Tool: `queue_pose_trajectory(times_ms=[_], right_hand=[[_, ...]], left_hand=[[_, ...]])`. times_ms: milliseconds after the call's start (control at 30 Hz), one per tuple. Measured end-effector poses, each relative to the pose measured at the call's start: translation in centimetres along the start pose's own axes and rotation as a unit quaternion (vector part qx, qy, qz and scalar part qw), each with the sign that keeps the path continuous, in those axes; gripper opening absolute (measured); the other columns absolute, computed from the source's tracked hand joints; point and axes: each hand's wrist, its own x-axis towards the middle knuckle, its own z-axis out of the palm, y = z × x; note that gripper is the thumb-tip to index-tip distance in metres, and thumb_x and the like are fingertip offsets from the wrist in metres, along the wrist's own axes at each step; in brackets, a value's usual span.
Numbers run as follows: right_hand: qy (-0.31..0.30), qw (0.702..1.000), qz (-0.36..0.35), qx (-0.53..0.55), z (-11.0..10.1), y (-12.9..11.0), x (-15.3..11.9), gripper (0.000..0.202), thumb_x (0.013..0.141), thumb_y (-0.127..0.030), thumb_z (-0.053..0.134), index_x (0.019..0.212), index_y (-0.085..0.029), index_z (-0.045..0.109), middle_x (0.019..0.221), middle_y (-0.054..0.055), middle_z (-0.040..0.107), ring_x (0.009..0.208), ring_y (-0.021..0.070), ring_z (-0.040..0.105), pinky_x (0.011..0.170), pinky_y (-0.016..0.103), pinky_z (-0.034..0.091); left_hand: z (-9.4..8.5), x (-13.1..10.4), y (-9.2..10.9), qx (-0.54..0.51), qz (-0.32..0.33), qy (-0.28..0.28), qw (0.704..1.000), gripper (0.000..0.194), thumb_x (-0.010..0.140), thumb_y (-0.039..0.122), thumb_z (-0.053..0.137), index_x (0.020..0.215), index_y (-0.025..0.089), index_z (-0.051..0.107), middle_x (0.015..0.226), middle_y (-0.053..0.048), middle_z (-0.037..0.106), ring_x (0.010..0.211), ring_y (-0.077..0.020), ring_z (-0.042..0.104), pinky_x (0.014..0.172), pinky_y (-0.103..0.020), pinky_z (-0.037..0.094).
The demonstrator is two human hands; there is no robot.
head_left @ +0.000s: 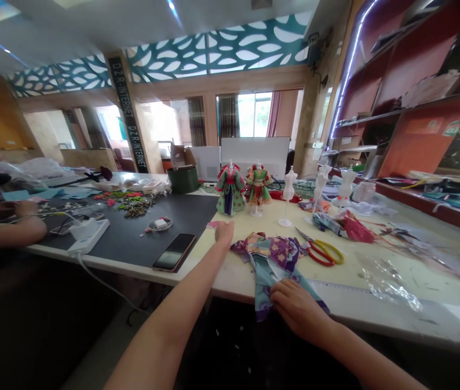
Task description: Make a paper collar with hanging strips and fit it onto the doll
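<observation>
My left hand (224,233) reaches out over the table, its fingers closed at a small pink scrap (212,224); what they grip is too small to make out. My right hand (290,303) lies on the light blue skirt of a small doll garment (261,287) at the table's front edge, fingers pressed together on the cloth. The garment's purple flowered top (281,250) spreads on the table above that hand. Red and yellow scissors (324,253) lie just right of it. Behind stand two dressed mini mannequins, one in green (231,192), one in green and orange (258,189).
Bare white mannequins (289,195) stand behind the scissors. A phone (174,252) and a power strip (89,236) lie left on the dark mat (132,249). Plastic wrap (392,281) and a ruler (339,290) are at right. Another person's arm (14,230) rests at far left.
</observation>
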Motion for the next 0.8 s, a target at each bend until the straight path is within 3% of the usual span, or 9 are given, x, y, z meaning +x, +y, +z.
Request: queue_pose_trajectory(times_ms=[133, 233, 300, 467, 600, 800], right_hand=[[0.007, 1.000, 0.008, 0.009, 0.0, 0.0, 0.0, 0.020, 0.091, -0.012, 0.039, 0.082, -0.018, 0.056, 0.090, 0.008, 0.061, 0.082, 0.0195, 0.053, 0.076, 0.035, 0.045], [0.011, 1.000, 0.012, 0.015, 0.2, 0.0, 0.0, 0.019, 0.090, -0.012, 0.040, 0.084, -0.018, 0.057, 0.090, 0.008, 0.061, 0.083, 0.0198, 0.053, 0.075, 0.034, 0.045], [0.012, 1.000, 0.015, 0.016, 0.4, -0.1, 0.1, 0.019, 0.090, -0.012, 0.041, 0.084, -0.018, 0.058, 0.090, 0.008, 0.061, 0.083, 0.0202, 0.053, 0.075, 0.035, 0.045], [0.010, 1.000, 0.015, 0.014, 0.5, -0.2, 0.2, 0.017, 0.089, -0.012, 0.042, 0.084, -0.018, 0.057, 0.090, 0.008, 0.061, 0.083, 0.0207, 0.054, 0.076, 0.036, 0.045], [0.014, 1.000, 0.006, 0.026, 0.2, 0.0, -0.1, 0.020, 0.089, -0.010, 0.040, 0.082, -0.018, 0.057, 0.089, 0.007, 0.062, 0.083, 0.0200, 0.054, 0.077, 0.036, 0.045], [0.045, 0.997, 0.007, 0.066, 0.1, 0.8, -0.9, 0.019, 0.089, -0.009, 0.040, 0.081, -0.018, 0.055, 0.091, 0.008, 0.063, 0.088, 0.0211, 0.053, 0.081, 0.039, 0.043]], left_hand=[[-1.9, -2.7, -0.8, 0.149, 0.101, -0.037, 0.983, 0.027, 0.090, 0.029, 0.057, 0.114, 0.016, 0.057, 0.122, -0.009, 0.055, 0.106, -0.0221, 0.057, 0.090, -0.044, 0.048], [-2.9, -5.2, -2.7, 0.234, 0.120, -0.094, 0.960, 0.013, 0.085, 0.027, 0.064, 0.087, 0.014, 0.064, 0.102, -0.006, 0.064, 0.100, -0.0193, 0.058, 0.091, -0.041, 0.047], [-3.1, -6.4, -4.1, 0.273, 0.116, -0.127, 0.947, 0.016, 0.084, 0.027, 0.066, 0.077, 0.014, 0.062, 0.090, -0.004, 0.065, 0.092, -0.0179, 0.060, 0.089, -0.039, 0.047], [-2.2, -6.9, -5.9, 0.297, 0.102, -0.174, 0.933, 0.016, 0.090, 0.030, 0.056, 0.092, 0.015, 0.063, 0.097, -0.005, 0.064, 0.087, -0.0156, 0.061, 0.081, -0.035, 0.051], [-2.0, -6.0, -5.6, 0.285, 0.072, -0.195, 0.936, 0.019, 0.092, 0.031, 0.053, 0.104, 0.017, 0.061, 0.109, -0.007, 0.062, 0.091, -0.0164, 0.061, 0.081, -0.035, 0.053], [-2.6, -6.0, -5.0, 0.272, -0.009, -0.216, 0.938, 0.024, 0.092, 0.031, 0.054, 0.109, 0.016, 0.059, 0.109, -0.007, 0.061, 0.090, -0.0167, 0.061, 0.078, -0.035, 0.054]])
